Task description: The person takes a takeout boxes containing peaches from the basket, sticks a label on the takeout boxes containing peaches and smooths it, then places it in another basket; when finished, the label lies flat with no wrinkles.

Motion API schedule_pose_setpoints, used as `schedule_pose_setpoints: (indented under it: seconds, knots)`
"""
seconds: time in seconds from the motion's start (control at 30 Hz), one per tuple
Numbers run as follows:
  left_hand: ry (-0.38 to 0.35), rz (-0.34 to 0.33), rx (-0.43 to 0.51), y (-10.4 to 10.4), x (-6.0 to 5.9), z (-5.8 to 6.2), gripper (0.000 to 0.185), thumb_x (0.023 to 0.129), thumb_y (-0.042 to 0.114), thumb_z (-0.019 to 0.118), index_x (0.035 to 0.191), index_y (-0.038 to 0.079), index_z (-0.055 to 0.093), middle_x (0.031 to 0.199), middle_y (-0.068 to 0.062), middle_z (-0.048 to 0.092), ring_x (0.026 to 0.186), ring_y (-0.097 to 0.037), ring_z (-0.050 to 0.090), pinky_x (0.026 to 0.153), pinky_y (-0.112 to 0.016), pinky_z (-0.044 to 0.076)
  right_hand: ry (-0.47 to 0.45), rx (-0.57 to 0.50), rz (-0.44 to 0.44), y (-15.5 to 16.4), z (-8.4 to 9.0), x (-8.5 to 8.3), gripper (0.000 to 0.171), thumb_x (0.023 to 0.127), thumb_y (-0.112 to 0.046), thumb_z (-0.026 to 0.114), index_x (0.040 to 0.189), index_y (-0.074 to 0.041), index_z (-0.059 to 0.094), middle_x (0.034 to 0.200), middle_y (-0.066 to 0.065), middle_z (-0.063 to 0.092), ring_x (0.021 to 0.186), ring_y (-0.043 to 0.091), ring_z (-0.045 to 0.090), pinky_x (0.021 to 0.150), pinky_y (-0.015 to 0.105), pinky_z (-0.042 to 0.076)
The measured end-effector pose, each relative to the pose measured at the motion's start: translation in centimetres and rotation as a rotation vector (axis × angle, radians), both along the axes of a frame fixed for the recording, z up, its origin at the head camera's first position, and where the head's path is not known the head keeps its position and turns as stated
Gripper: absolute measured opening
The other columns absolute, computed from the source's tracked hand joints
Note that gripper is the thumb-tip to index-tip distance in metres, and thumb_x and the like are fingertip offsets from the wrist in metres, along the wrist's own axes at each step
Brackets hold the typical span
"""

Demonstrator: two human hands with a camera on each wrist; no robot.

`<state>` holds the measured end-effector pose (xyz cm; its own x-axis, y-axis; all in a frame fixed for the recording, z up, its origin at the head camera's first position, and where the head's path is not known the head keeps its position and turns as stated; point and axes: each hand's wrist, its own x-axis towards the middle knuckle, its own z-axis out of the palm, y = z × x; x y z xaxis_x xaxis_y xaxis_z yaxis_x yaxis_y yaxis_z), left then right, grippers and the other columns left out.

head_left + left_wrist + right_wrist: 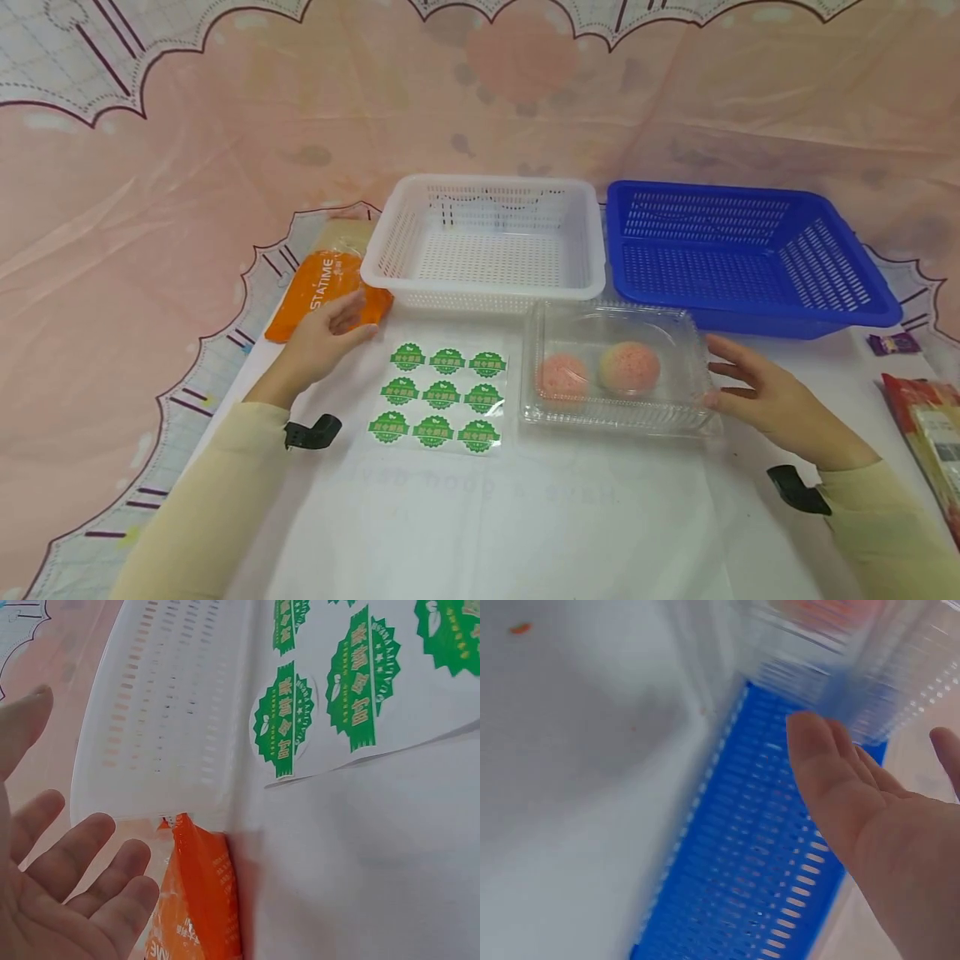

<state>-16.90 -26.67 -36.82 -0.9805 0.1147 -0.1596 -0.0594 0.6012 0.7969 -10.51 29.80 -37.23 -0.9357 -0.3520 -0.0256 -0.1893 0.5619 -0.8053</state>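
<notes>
A clear plastic clamshell box stands on the white surface, with two round, speckled pink pieces inside. Beside its right end is my right hand, fingers extended; whether fingertips touch the plastic I cannot tell. The same hand appears in the right wrist view with straight fingers and no object in its palm. To the left, my left hand hovers by an orange package, its fingers relaxed and holding nothing. Between the hands lies a sheet of green round stickers.
Behind the box and stickers stand a white basket and a blue basket, side by side. At the right are a small purple wrapped piece and a red package. A pink patterned cloth hangs behind.
</notes>
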Motion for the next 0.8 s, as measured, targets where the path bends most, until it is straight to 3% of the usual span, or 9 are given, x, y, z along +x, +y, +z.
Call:
schedule_pose_setpoints:
  seconds: [0.23,0.3,0.37,0.43,0.5,0.67,0.8]
  knots:
    - [-0.026,-0.02,0.022,-0.1,0.6,-0.5,0.087,0.092,0.05,0.068,0.159,0.011,0.028,0.158,-0.013,0.035,0.14,-0.035,0.039,0.11,-0.05,0.038,0.068,0.021,-0.01,-0.2,1.1,0.1,0.079,0.095,-0.005,0.068,0.158,0.001,0.02,0.155,0.032,0.026,0.136,0.051,0.031,0.091,0.001,0.033]
    - [-0.033,-0.024,0.013,0.0,0.8,-0.7,0.087,0.092,0.051,0.068,0.159,0.011,0.028,0.159,-0.012,0.035,0.14,-0.035,0.039,0.109,-0.05,0.038,0.08,0.009,-0.008,-0.4,1.3,0.2,0.079,0.095,-0.004,0.068,0.157,0.001,0.02,0.156,0.032,0.026,0.142,0.04,0.03,0.093,0.001,0.032]
    - [-0.046,-0.026,0.0,0.1,1.0,-0.8,0.088,0.092,0.051,0.068,0.159,0.012,0.027,0.158,-0.012,0.036,0.14,-0.035,0.039,0.109,-0.053,0.038,0.094,-0.013,-0.002,-0.5,1.5,0.3,0.079,0.094,-0.002,0.067,0.157,0.002,0.021,0.156,0.032,0.026,0.145,0.02,0.031,0.095,0.002,0.032]
    - [-0.068,-0.029,-0.013,0.2,1.2,-0.9,0.086,0.093,0.049,0.068,0.16,0.013,0.027,0.158,-0.012,0.037,0.141,-0.036,0.038,0.109,-0.055,0.037,0.111,-0.038,0.006,-0.7,1.6,0.4,0.078,0.093,0.001,0.067,0.157,0.002,0.022,0.155,0.033,0.027,0.139,0.001,0.033,0.096,0.003,0.033]
    - [-0.09,-0.035,-0.019,0.3,1.3,-1.2,0.084,0.094,0.045,0.068,0.16,0.013,0.027,0.157,-0.012,0.037,0.142,-0.036,0.036,0.109,-0.056,0.036,0.128,-0.064,0.015,-0.9,1.7,0.4,0.077,0.093,0.004,0.067,0.156,0.003,0.023,0.154,0.033,0.028,0.133,-0.009,0.034,0.096,0.004,0.034]
    - [-0.118,-0.058,-0.026,0.4,1.5,-1.9,0.077,0.095,0.034,0.069,0.158,0.01,0.031,0.157,-0.013,0.038,0.141,-0.038,0.037,0.109,-0.057,0.036,0.167,-0.111,0.043,-1.7,1.8,0.4,0.076,0.09,0.008,0.068,0.154,0.004,0.028,0.152,0.032,0.033,0.129,-0.011,0.038,0.096,0.006,0.037]
    - [-0.125,-0.079,-0.021,0.4,1.4,-2.5,0.073,0.095,0.033,0.07,0.156,0.012,0.035,0.153,-0.013,0.043,0.139,-0.038,0.039,0.108,-0.058,0.037,0.195,-0.146,0.075,-2.3,1.8,0.3,0.075,0.088,0.011,0.068,0.153,0.006,0.03,0.153,0.019,0.039,0.129,-0.008,0.04,0.097,0.007,0.038]
